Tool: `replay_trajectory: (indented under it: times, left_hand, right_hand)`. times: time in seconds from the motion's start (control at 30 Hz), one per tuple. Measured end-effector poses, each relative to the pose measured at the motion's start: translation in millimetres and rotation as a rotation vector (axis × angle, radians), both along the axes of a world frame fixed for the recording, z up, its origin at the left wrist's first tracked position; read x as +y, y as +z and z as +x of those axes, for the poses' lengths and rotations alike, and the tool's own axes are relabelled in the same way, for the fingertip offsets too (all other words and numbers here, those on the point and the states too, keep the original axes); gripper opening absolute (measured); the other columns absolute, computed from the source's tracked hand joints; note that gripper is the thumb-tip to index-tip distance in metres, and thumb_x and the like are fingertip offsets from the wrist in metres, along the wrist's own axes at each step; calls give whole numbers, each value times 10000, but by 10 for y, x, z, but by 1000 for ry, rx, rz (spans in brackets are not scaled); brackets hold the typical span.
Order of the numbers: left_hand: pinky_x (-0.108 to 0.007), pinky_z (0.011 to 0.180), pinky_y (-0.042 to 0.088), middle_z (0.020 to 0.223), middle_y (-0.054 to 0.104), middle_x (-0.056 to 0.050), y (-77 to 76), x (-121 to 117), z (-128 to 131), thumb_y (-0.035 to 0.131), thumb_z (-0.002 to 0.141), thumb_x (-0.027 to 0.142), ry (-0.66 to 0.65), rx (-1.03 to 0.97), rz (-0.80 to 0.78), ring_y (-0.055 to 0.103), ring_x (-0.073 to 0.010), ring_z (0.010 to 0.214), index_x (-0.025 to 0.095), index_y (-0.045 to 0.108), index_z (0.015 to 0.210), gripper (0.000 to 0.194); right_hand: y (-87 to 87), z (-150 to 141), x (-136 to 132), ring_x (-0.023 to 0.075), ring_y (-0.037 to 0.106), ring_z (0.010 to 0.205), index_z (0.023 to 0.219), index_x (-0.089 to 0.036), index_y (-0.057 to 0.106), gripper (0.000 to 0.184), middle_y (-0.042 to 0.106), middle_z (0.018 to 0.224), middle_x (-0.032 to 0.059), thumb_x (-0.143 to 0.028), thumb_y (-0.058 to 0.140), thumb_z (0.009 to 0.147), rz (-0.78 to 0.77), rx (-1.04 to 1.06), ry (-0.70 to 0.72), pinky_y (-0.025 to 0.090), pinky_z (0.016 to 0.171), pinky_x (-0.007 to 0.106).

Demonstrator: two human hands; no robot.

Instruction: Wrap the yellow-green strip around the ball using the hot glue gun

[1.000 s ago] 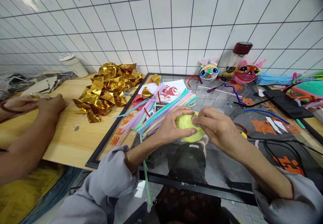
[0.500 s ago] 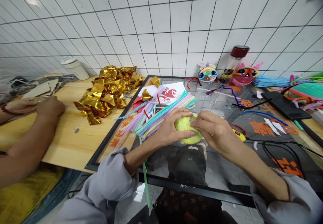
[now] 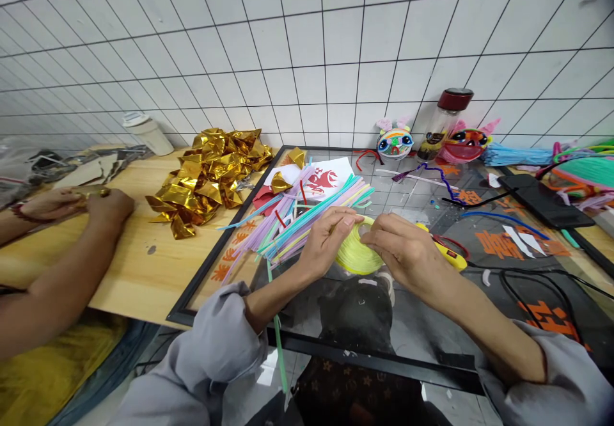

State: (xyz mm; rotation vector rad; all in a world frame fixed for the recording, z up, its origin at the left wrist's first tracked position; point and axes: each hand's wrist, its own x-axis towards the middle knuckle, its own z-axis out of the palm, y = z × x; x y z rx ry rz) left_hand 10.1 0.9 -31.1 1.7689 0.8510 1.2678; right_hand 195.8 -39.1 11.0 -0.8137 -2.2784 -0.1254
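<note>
A round yellow coil (image 3: 357,254), wound ring on ring with a hole near its top, is held over the glass tabletop. My left hand (image 3: 326,242) pinches its upper left edge between thumb and fingers. At the hole's right side, my right hand (image 3: 407,247) has its fingertips pressed together on the coil; the exact strand they grip is hidden. Just left of my left hand lies a bundle of pastel pipe cleaners (image 3: 307,224). A yellow tool (image 3: 449,254), partly covered, rests behind my right hand.
Crumpled gold foil pieces (image 3: 211,173) lie on the wooden table to the left, near a co-worker's hands (image 3: 108,208). Along the wall stand a decorated round face (image 3: 394,141), a pink one (image 3: 463,144) and a glass bottle (image 3: 441,122). A black phone (image 3: 547,201) and cables (image 3: 532,291) lie right.
My left hand has shifted from cupping the coil's left side to pinching its upper edge, so more of the coil shows. The right hand has barely moved. The co-worker's hands shifted slightly right.
</note>
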Motion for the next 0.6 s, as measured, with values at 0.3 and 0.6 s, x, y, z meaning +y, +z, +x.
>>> replay_trajectory:
  times: [0.3,0.6]
  left_hand:
    - [-371,1011,519,1034,746,-84,-22,-29,134,657,912,328,99,-46,-32,682,-204,1045,176,747,879,180]
    - [-366,1026,500,1012,731,-63,11,-57,159,610,917,266,119,-36,-43,667,-197,1042,189,704,830,150]
  right_hand:
    - [-15,-9,-4,165,548,740,965,-161,687,267,593,779,33,-78,437,1001,9,-50,-7,429,649,264]
    - [-29,-16,-18,174,541,738,951,-174,697,293,598,770,37,-78,425,999,-19,-39,-20,425,644,285]
